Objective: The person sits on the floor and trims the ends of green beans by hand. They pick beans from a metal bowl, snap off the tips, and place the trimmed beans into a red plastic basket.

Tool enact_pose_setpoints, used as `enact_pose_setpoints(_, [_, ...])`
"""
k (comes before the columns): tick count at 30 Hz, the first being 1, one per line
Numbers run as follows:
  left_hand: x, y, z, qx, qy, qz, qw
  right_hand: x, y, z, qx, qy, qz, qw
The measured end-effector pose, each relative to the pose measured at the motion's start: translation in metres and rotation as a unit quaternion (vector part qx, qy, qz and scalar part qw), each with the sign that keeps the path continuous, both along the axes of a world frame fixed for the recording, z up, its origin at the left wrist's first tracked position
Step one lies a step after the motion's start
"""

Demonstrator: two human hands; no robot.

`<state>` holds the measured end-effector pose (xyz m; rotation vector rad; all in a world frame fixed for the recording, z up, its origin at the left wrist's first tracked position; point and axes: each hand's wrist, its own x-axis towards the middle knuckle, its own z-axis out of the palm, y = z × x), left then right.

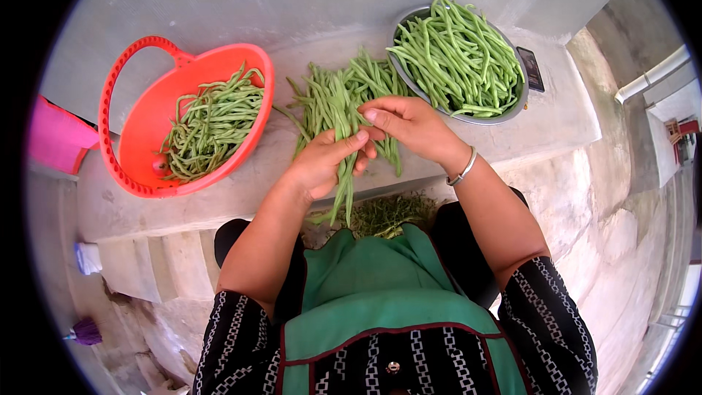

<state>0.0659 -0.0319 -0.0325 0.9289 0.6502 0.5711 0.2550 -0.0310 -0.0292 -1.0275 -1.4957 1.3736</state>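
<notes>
My left hand (314,167) is closed around a bunch of long green beans (341,110), whose lower ends hang out below the fingers. Against the side of that bunch, my right hand (411,126) has thumb and fingers pinched on a green bean; the fingertips partly hide it. A loose pile of green beans (376,77) lies on the concrete ledge just behind both hands. To the right, a round metal bowl (486,120) is heaped with green beans. On the left stands a red plastic basket (137,150) with a tall handle, partly filled with thinner, duller beans (219,121).
The concrete ledge (164,208) runs along a grey wall (307,0). A dark phone (531,69) lies beside the bowl. Green trimmings (398,212) lie below the ledge, before my green apron (373,271). A pink object (58,132) stands far left.
</notes>
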Motion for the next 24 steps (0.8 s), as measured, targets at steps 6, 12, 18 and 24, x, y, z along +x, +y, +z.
enact_pose_setpoints(6, [0.002, -0.003, 0.007, 0.022, 0.004, -0.075, 0.997, 0.007, -0.003, 0.008, 0.145, -0.137, -0.124, 0.972])
enact_pose_setpoints(12, [-0.008, -0.001, 0.013, 0.016, -0.013, -0.122, 0.992, 0.008, -0.006, 0.017, 0.381, -0.229, -0.131, 0.886])
enact_pose_setpoints(18, [-0.002, -0.001, 0.001, 0.121, 0.044, -0.027, 0.991, 0.011, -0.011, 0.025, 0.343, -0.270, -0.159, 0.885])
enact_pose_setpoints(24, [-0.002, -0.002, 0.004, 0.150, 0.032, -0.041, 0.987, 0.010, -0.014, 0.025, 0.040, 0.076, -0.032, 0.996])
